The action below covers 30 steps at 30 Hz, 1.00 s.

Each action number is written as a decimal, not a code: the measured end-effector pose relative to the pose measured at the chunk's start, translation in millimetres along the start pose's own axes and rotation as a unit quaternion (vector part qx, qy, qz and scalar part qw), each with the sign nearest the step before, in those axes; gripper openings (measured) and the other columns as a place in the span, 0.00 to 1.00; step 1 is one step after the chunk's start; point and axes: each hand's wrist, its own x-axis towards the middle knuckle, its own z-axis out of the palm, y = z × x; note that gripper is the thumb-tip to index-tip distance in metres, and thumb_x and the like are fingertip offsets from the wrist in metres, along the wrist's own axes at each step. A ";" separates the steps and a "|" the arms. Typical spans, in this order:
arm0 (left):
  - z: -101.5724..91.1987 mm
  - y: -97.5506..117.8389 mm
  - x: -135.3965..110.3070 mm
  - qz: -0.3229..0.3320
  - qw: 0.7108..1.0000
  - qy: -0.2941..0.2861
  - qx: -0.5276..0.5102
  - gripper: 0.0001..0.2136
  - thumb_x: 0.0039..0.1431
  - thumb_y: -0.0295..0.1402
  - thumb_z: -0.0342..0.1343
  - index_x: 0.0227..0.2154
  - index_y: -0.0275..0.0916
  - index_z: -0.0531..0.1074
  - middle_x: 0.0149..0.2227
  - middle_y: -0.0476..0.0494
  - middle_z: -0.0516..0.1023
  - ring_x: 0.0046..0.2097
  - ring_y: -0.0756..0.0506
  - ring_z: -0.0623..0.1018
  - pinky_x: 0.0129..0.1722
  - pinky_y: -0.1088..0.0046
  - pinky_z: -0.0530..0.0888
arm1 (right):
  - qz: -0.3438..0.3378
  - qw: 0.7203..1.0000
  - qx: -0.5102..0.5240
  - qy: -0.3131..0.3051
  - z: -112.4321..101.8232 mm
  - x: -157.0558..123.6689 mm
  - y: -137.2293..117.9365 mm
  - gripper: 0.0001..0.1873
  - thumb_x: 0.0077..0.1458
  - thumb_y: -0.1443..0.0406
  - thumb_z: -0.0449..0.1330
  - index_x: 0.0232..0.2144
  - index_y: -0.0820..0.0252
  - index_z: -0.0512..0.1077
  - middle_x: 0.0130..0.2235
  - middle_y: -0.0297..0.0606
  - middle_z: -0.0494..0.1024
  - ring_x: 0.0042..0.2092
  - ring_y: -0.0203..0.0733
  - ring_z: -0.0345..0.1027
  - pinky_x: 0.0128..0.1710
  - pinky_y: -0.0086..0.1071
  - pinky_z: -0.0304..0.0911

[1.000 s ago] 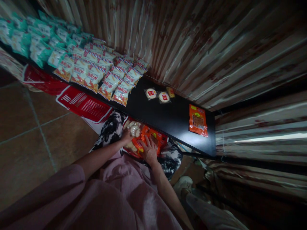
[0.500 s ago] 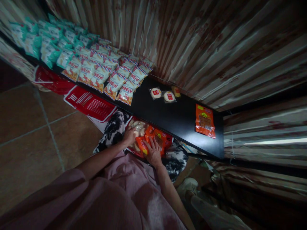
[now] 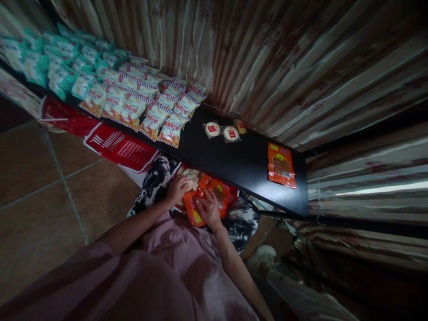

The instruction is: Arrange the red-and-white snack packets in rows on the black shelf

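Note:
My left hand (image 3: 176, 190) is curled on a clear packet of pale round snacks (image 3: 191, 174) inside a black-and-white patterned bag (image 3: 154, 183). Beside it, my right hand (image 3: 207, 210) grips an orange packet (image 3: 191, 207), tilted up out of the bag. More orange packets (image 3: 223, 192) lie in the bag under the front edge of a black shelf (image 3: 240, 166). On the shelf one orange packet (image 3: 281, 165) lies flat at the right end. Two round wrapped snacks (image 3: 211, 129) and a small yellow one (image 3: 240, 126) sit near the wall.
Rows of red-and-white snack bags (image 3: 150, 111) and teal bags (image 3: 50, 62) fill the shelf's left part. Red plastic baskets (image 3: 120, 149) lie on the tiled floor (image 3: 40, 187) below. A corrugated metal wall (image 3: 301, 67) backs the shelf. My shoe (image 3: 261, 258) shows at the lower right.
My right hand has pulled an orange packet up and toward me out of the bag. My left hand has stayed on the pale snack packet.

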 end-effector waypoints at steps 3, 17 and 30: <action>1.0 5.5 -12.3 0.063 0.997 -0.033 0.006 0.09 0.59 0.28 0.51 0.41 0.42 0.74 0.46 0.43 0.75 0.52 0.45 0.72 0.56 0.67 0.65 | 0.043 0.984 0.170 0.029 5.2 7.1 -17.0 0.19 0.60 0.54 0.51 0.42 0.57 0.77 0.50 0.43 0.75 0.55 0.46 0.64 0.57 0.44 0.56; 8.0 5.0 -43.6 0.263 0.952 -0.141 0.073 0.12 0.60 0.29 0.48 0.44 0.39 0.72 0.48 0.38 0.73 0.53 0.43 0.70 0.59 0.60 0.64 | 0.301 0.723 0.619 0.068 30.6 6.1 -29.7 0.15 0.40 0.56 0.65 0.25 0.58 0.69 0.23 0.29 0.74 0.24 0.34 0.66 0.25 0.27 0.63; 7.9 -2.2 -38.5 0.267 0.956 -0.059 0.102 0.16 0.58 0.23 0.44 0.45 0.38 0.70 0.52 0.38 0.70 0.58 0.43 0.66 0.59 0.59 0.64 | 0.298 0.738 0.596 0.106 17.4 8.6 -34.9 0.11 0.42 0.57 0.62 0.25 0.57 0.67 0.22 0.26 0.71 0.24 0.32 0.63 0.26 0.27 0.60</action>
